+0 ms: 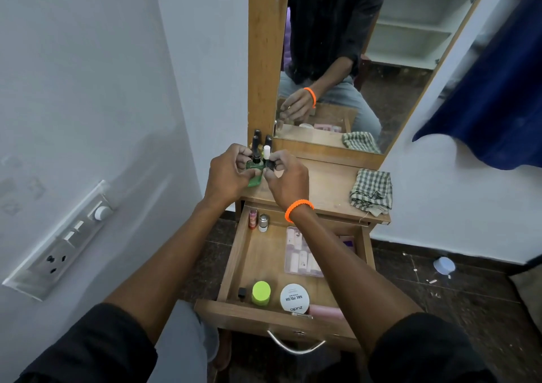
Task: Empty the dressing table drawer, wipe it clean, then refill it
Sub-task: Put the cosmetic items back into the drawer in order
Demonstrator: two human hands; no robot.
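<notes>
Fingers (234,159) of left hand (227,174) closed round green bottle (254,177) above surface (328,189); right hand (289,181) pinches small black cap (270,164). Open drawer (234,262) below holds jars. Checked cloth (372,192) at right.

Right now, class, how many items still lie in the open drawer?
7 visible: pink bottle and silver-capped bottle at the back left; clear pouch mid-right; black cap, green-lidded jar, nail polish tub and pink tube along the front. Arms may hide others.
</notes>
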